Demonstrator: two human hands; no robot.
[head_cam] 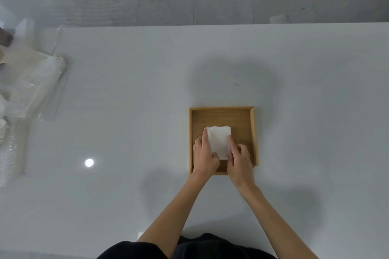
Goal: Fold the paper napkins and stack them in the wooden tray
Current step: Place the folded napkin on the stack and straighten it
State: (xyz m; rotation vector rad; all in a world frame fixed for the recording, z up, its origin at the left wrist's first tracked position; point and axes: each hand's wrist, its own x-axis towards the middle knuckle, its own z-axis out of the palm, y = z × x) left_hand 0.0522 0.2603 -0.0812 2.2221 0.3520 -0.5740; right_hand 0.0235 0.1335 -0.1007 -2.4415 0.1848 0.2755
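A square wooden tray (223,118) sits on the white table a little right of centre. Inside it lies a small stack of folded white paper napkins (220,142), its edges slightly uneven at the far side. My left hand (204,156) rests on the stack's left edge with fingers flat along it. My right hand (240,159) presses on the stack's right and near edge, fingers bent over the paper. Both hands cover the tray's near side and the stack's near corners.
Rolls and sheets of clear bubble wrap (31,94) lie along the table's left edge. The table's far edge (210,25) borders a grey floor with scraps of paper (277,19). A bright light reflection (89,162) shows on the tabletop.
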